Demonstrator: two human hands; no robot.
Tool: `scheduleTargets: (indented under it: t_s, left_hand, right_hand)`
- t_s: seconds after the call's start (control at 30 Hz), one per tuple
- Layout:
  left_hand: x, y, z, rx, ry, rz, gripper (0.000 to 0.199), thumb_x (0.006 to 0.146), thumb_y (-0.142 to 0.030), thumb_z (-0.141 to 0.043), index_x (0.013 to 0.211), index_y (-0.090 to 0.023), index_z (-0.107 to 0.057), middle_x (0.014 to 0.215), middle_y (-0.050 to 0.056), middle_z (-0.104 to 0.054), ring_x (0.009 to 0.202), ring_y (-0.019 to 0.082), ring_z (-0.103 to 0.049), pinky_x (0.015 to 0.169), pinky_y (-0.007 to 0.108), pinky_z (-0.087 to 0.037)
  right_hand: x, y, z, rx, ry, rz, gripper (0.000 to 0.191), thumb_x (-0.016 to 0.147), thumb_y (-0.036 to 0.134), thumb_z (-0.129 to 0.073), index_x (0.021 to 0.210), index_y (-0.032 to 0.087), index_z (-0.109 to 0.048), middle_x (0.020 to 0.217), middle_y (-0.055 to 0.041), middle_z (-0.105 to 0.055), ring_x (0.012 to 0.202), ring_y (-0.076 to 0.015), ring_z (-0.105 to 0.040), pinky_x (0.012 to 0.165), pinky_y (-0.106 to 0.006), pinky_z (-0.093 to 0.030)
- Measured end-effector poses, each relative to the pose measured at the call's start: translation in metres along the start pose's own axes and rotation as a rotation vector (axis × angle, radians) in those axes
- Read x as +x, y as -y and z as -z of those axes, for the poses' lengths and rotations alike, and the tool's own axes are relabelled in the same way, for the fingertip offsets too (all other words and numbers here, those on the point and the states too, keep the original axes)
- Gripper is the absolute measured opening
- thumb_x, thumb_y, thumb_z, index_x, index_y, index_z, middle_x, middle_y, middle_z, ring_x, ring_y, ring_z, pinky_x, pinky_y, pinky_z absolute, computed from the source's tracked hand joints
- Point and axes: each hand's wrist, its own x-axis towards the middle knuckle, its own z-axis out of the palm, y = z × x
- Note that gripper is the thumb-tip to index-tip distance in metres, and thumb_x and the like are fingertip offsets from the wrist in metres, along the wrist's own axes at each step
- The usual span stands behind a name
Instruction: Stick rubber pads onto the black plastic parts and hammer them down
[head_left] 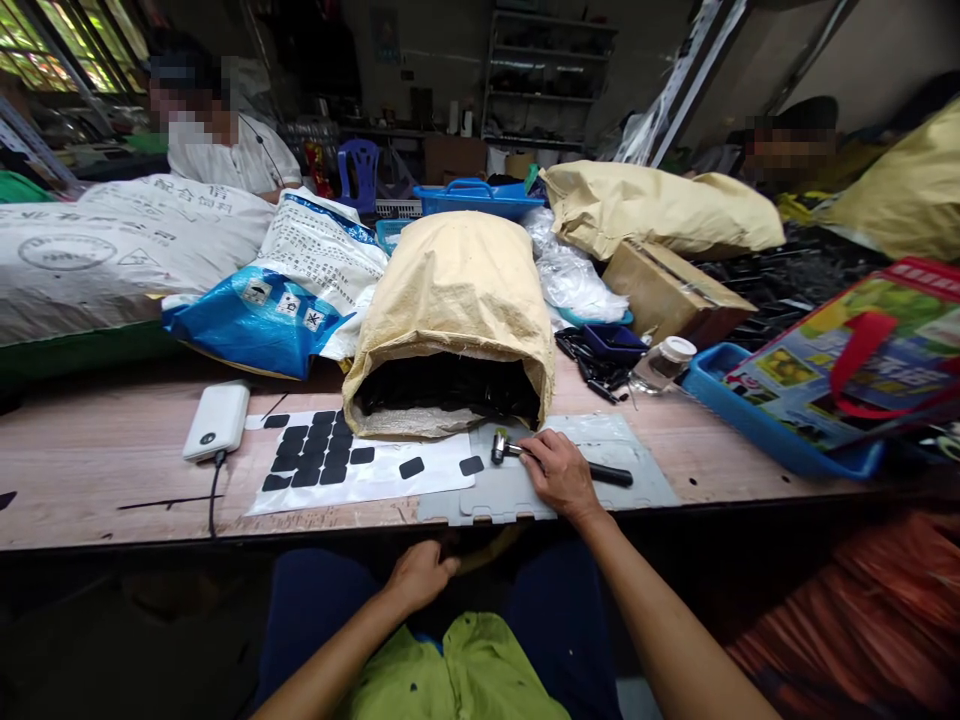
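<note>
From far off, I have the right hand [556, 470] closed on the hammer [610, 473], around its handle near the head. The hammer is over the grey mat [517, 495], at two o'clock from the left hand [420, 576]. It runs long from side to side: head to nine o'clock, handle end just past three. The left hand is curled; I can't tell if it holds anything.
</note>
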Motion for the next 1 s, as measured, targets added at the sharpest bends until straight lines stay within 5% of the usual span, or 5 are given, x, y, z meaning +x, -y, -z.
scheduleTargets:
  t_s: [0.13,0.33,0.47,0.7,1.0]
  left_hand:
    - [-0.022,-0.023,0.054,-0.084,0.133,-0.291,0.029,0.089,-0.043,-0.058,0.094,-0.022,-0.078,0.082,0.002,-0.076,0.078,0.020,-0.069,0.068,0.027,-0.048]
    - [0.031,-0.062,0.171,0.321,-0.811,0.106,0.038,0.096,-0.036,-0.050,0.121,-0.015,-0.069,0.104,0.017,-0.074,0.096,0.034,-0.070,0.082,0.043,-0.051]
    - [0.069,-0.073,0.201,0.439,-0.844,0.317,0.032,0.094,-0.029,-0.051,0.109,-0.010,-0.072,0.105,0.024,-0.073,0.100,0.040,-0.069,0.080,0.047,-0.052]
    - [0.060,-0.067,0.206,0.502,-0.844,0.242,0.032,0.093,-0.040,-0.056,0.107,-0.015,-0.071,0.116,0.020,-0.069,0.107,0.038,-0.066,0.081,0.044,-0.050]
    - [0.033,-0.055,0.117,0.343,-0.512,-0.466,0.015,0.096,-0.036,-0.059,0.103,-0.024,-0.064,0.099,0.004,-0.070,0.096,0.024,-0.061,0.083,0.033,-0.044]
  right_hand:
    - [0.000,-0.001,-0.002,-0.005,0.000,0.007,0.021,0.098,0.028,-0.055,0.112,0.023,-0.069,0.098,-0.0064,-0.062,0.094,-0.0222,-0.053,0.085,-0.035,-0.042]
    - [0.000,-0.002,-0.002,-0.008,-0.007,0.006,0.021,0.097,0.028,-0.056,0.112,0.024,-0.070,0.096,-0.0062,-0.061,0.093,-0.0222,-0.053,0.083,-0.035,-0.042]
    - [0.000,0.000,0.001,-0.001,0.005,-0.001,0.021,0.098,0.029,-0.056,0.111,0.023,-0.070,0.097,-0.0061,-0.061,0.094,-0.0218,-0.053,0.085,-0.035,-0.042]
    - [0.000,0.001,0.001,0.001,0.010,-0.015,0.019,0.098,0.029,-0.057,0.109,0.024,-0.070,0.097,-0.0057,-0.061,0.094,-0.0212,-0.052,0.085,-0.033,-0.041]
    - [0.000,0.003,0.002,-0.001,-0.001,-0.017,0.018,0.097,0.028,-0.057,0.109,0.024,-0.070,0.097,-0.0060,-0.061,0.093,-0.0216,-0.052,0.085,-0.034,-0.042]
